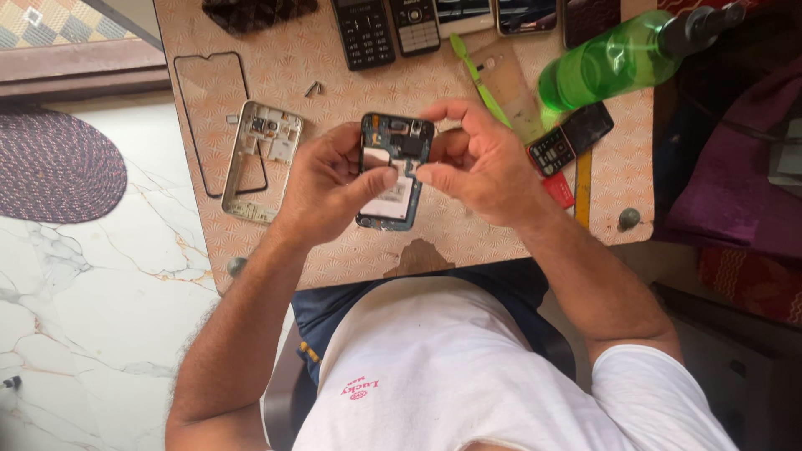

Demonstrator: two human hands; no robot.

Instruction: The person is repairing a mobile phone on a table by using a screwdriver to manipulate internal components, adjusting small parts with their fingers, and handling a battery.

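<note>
Holding the opened phone [394, 171] dead centre over the table [468, 242], left hand [334, 179] and right hand [480, 163] both curl around it, thumbs pressing inside. Looks halfway stripped: metal frame [259, 159] already off at 9 o'clock, board and battery still in.

I'm at a small home phone-repair spot: my patterned work table [276, 50] is strewn with keypad phones [364, 32], a bare phone frame [259, 159] and screws [312, 88], over marble floor [92, 284] with a woven rug [52, 165].
</note>
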